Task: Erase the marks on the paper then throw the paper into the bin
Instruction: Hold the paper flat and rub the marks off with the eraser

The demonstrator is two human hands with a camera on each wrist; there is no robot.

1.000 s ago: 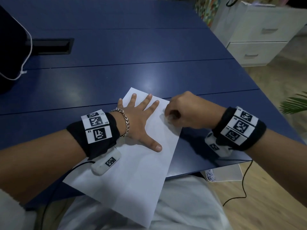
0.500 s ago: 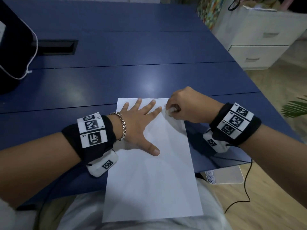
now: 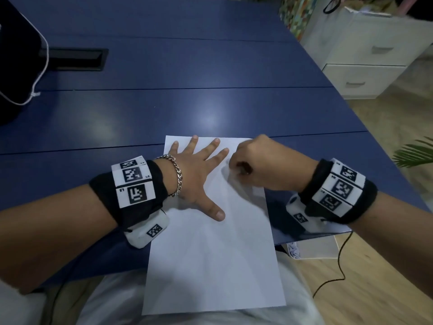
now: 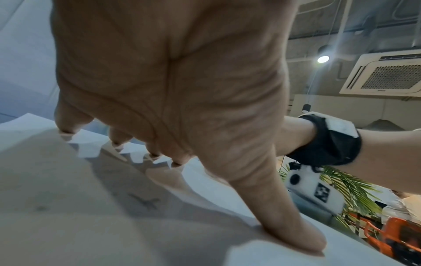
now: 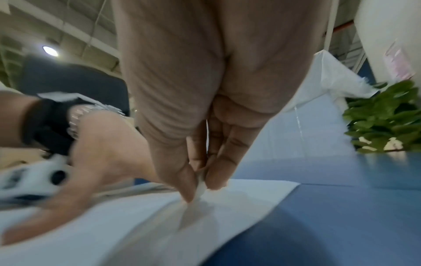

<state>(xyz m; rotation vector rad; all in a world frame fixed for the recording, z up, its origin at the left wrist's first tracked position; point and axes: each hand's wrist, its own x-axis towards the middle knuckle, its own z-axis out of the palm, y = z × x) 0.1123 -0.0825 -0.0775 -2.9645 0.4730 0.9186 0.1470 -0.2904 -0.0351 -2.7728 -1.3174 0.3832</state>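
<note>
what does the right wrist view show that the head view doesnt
Only the right wrist view shows the small white eraser pinched in the right hand and pressed to the paper. Only the head view shows the paper's near end overhanging the blue table and the drawer unit. Both show the left hand spread flat on the paper.

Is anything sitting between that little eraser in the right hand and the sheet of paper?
Nothing visible. The right hand pinches the eraser with its tip already down on the paper. The left hand presses flat on the sheet just beside it, fingers spread, not under the eraser.
</note>
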